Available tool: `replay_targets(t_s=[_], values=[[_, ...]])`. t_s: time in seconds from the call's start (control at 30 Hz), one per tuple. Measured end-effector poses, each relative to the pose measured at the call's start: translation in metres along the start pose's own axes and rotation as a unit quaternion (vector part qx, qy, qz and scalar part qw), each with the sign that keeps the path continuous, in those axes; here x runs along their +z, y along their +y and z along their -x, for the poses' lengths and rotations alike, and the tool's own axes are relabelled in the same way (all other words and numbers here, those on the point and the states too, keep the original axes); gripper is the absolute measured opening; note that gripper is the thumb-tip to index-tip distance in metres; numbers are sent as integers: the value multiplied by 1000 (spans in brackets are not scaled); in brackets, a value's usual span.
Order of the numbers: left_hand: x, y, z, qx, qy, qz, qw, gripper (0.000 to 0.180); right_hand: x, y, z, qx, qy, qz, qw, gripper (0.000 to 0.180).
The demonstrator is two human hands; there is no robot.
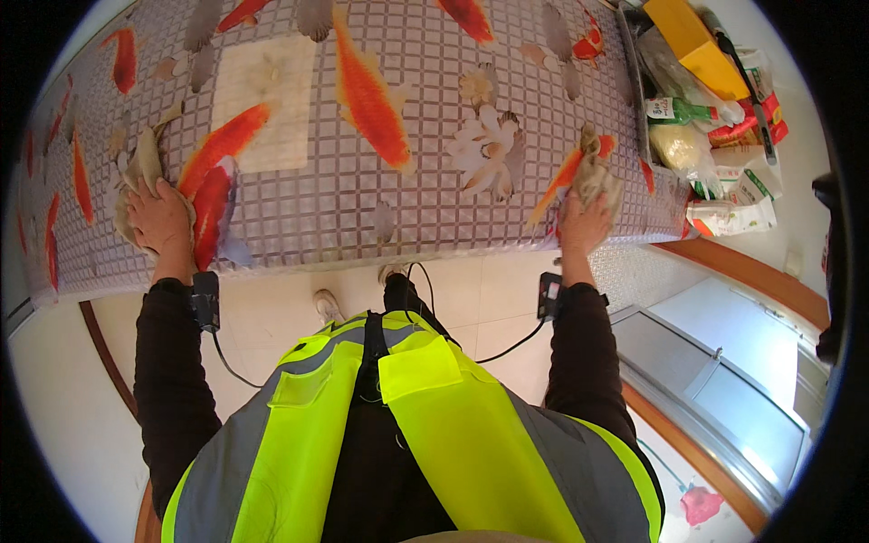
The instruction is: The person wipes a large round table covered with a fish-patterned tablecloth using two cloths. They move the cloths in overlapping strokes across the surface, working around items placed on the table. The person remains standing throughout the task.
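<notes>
Two crumpled grey-beige cloths lie on a table covered by a patterned tablecloth [299,204] with a grid and printed orange fish. At the left, my left hand [161,220] presses palm down on one cloth [143,167], its fingers bent over the bunched fabric. Part of that cloth sticks out beyond the fingertips. Toward the table's right end, my right hand [586,223] grips the other cloth [597,181], which bunches up ahead of the fingers. Its fingertips are partly hidden in the folds. Both hands are close to the table's near edge.
A dark-rimmed tray [634,81] at the far right holds a yellow box [695,47], a green bottle [681,111] and several plastic bags. White packages [738,204] lie beside it. Below the right side stands a glass-panelled cabinet [715,371]. Cables run from both wrist devices.
</notes>
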State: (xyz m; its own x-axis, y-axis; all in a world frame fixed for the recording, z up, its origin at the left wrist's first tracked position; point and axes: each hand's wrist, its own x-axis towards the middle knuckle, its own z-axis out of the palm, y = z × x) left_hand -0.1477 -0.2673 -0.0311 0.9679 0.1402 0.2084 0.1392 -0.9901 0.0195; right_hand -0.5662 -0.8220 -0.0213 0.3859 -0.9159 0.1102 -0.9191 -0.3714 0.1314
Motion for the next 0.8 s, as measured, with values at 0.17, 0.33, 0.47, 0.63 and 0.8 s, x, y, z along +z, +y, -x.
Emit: replay_targets(t_s=[0.17,0.33,0.47,0.63,0.8], values=[[-3,5,3,1,-13,45,999,63,-32,-92,86,-155,36,11,987,75],[-3,5,4,-7,-32,59,998,63,-75,-206,170,-342,-8,-138,930,77],[0,7,2,-12,-35,60,998,62,-101,-292,229,-468,-58,-257,843,78],[8,1,1,0,-6,55,998,61,-109,-339,223,-552,-83,-307,771,69],[16,-6,-2,35,0,9,999,59,-94,-332,130,-535,-37,-300,789,67]])
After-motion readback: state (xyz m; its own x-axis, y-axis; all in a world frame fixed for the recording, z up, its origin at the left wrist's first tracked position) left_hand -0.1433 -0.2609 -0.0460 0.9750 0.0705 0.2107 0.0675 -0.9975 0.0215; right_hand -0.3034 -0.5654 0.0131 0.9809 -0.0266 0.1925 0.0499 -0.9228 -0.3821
